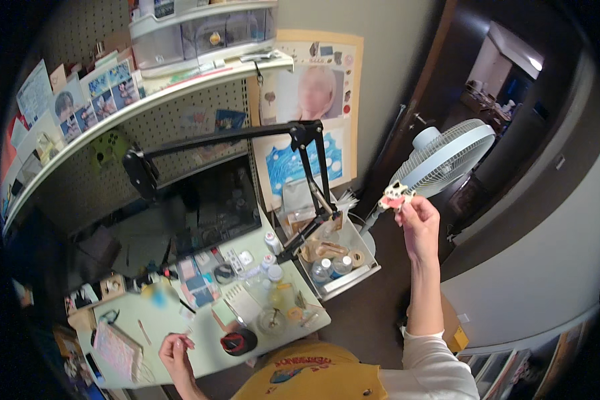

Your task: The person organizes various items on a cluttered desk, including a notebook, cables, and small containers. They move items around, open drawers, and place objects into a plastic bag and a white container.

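My right hand (420, 220) is raised to the right of the desk, out in front of a standing fan. Between thumb and fingers it pinches a small white-and-pink figure (394, 196) with dark spots; its exact kind is hard to make out. Low over the front of the pale desk (155, 360) is my left hand (176, 351), fingers curled in towards the thumb. Whether anything small sits in those fingertips cannot be seen. A black-and-red round pouch (239, 342) lies to its right, and a pastel patterned pouch (116, 352) to its left.
The white fan (445, 157) stands close behind my right hand. A black jointed arm (220, 137) reaches across above the monitor (180, 215). Beside the desk, a white drawer bin (347, 280) holds bottles and a tape roll. A glass jar (271, 321) stands near the desk's right edge.
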Motion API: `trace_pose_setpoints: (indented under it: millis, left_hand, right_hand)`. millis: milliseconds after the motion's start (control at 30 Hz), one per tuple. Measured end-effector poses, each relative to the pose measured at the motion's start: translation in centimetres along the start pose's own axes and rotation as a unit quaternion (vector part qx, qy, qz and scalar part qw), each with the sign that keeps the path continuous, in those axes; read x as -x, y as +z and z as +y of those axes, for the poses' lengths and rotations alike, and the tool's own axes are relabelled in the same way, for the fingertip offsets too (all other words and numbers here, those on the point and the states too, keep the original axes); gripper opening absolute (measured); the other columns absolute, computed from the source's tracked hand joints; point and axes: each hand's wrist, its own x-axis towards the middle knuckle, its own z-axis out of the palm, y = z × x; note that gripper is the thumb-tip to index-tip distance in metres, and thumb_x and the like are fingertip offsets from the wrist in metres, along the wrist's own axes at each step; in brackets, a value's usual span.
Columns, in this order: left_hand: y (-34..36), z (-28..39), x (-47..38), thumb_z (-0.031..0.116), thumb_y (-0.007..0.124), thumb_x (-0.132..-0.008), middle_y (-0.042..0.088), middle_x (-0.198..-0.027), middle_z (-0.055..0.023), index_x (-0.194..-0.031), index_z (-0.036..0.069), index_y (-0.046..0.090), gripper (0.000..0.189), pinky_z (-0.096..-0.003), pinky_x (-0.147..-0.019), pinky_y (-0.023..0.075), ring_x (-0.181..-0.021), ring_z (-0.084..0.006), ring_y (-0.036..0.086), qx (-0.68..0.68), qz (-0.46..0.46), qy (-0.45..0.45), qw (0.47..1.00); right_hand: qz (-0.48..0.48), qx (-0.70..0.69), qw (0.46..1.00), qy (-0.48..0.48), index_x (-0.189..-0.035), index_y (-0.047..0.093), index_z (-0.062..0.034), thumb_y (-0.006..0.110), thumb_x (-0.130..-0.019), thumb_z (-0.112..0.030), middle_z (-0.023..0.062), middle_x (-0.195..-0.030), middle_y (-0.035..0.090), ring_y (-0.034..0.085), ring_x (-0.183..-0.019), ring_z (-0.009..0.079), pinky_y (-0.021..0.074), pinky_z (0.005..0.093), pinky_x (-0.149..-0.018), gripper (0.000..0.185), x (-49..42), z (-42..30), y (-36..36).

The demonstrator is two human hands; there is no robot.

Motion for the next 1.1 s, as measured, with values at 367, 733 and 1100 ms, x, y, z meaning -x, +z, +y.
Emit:
trace_pose_setpoints:
  millis: [367,733,1100]
  left_hand:
    - [3.9,1.9,3.1,0.016,0.054,-0.089,0.053,-0.076,-0.0051,-0.088,-0.003,0.056,0.019,-0.0249,-0.065,0.0397,-0.069,-0.0124,0.049,-0.081,0.026,0.002,0.996]
    - [3.5,0.9,5.7,0.014,0.054,-0.090,0.053,-0.079,-0.0061,-0.086,-0.002,0.055,0.017,-0.0233,-0.063,0.0409,-0.068,-0.0113,0.049,-0.085,0.077,-0.013,0.993]
    - [6.3,1.5,8.0,0.020,0.057,-0.086,0.053,-0.073,-0.0042,-0.084,-0.003,0.058,0.023,-0.0248,-0.063,0.0411,-0.066,-0.0123,0.050,-0.210,0.178,-0.077,0.958]
  right_hand:
    - [-0.011,0.029,0.997,0.069,-0.098,0.058,0.0029,0.059,-0.087,-0.007,0.0035,-0.081,0.062,0.056,-0.067,0.0069,0.0441,0.0196,-0.059,0.015,-5.3,8.8,-2.5]
    - [0.004,0.339,0.902,0.266,-0.071,0.063,-0.0002,0.068,-0.077,-0.013,0.0046,-0.060,0.061,0.056,-0.052,0.0098,0.0454,0.0262,-0.048,0.015,-3.0,28.5,-13.6]
    - [-0.168,0.655,0.682,0.277,-0.075,0.067,0.0011,0.072,-0.066,-0.025,0.0186,-0.073,0.065,0.064,-0.071,0.0316,0.0486,0.0413,-0.066,0.028,-4.5,47.3,-19.3]
